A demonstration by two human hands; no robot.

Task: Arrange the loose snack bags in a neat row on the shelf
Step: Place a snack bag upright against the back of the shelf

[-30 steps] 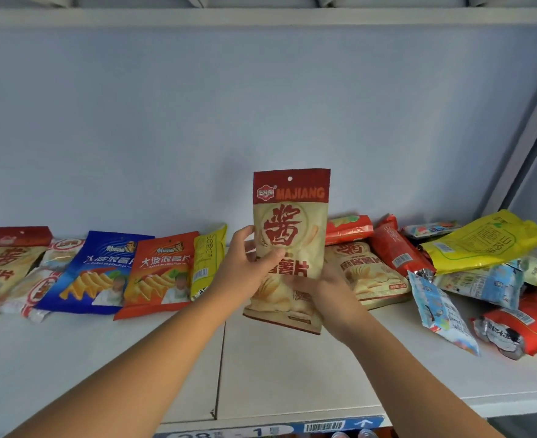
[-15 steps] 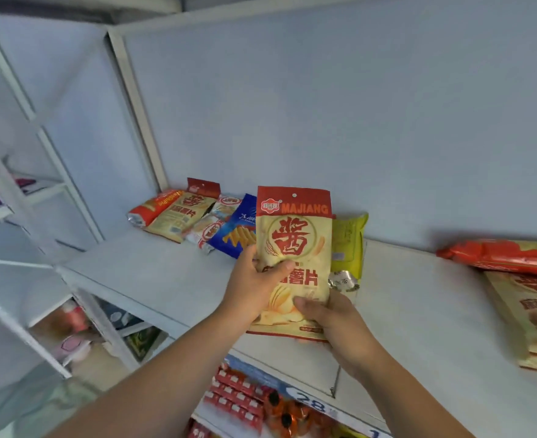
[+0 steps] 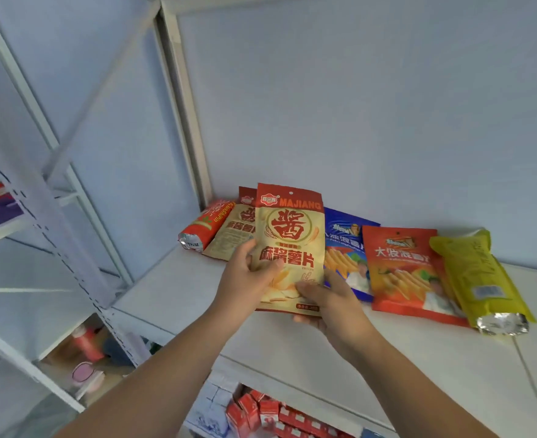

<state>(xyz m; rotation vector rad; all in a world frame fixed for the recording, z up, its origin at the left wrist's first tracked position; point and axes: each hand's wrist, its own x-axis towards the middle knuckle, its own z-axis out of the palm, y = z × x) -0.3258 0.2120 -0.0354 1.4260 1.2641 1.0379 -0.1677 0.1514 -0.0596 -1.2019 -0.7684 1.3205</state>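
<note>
1. Since half a second earlier, both hands had carried the cream chip bag (image 3: 289, 248) leftward along the shelf (image 3: 292, 349), toward the row's left end.
2. Left hand (image 3: 248, 279) closed on its left edge; right hand (image 3: 327, 298) gripped the bottom corner.
3. Bag upright, overlapping a matching bag (image 3: 232, 235), just left of the blue bag (image 3: 346, 248).
4. Orange bag (image 3: 400, 267) and yellow bag (image 3: 476, 273) lay further right.

Bare shelf (image 3: 292, 352) front; bag row (image 3: 400, 273) along back wall

Both forearms are bare to the frame's lower edge, and the left hand (image 3: 245, 279) and right hand (image 3: 330, 303) wear no gloves, rings or watch.
</note>
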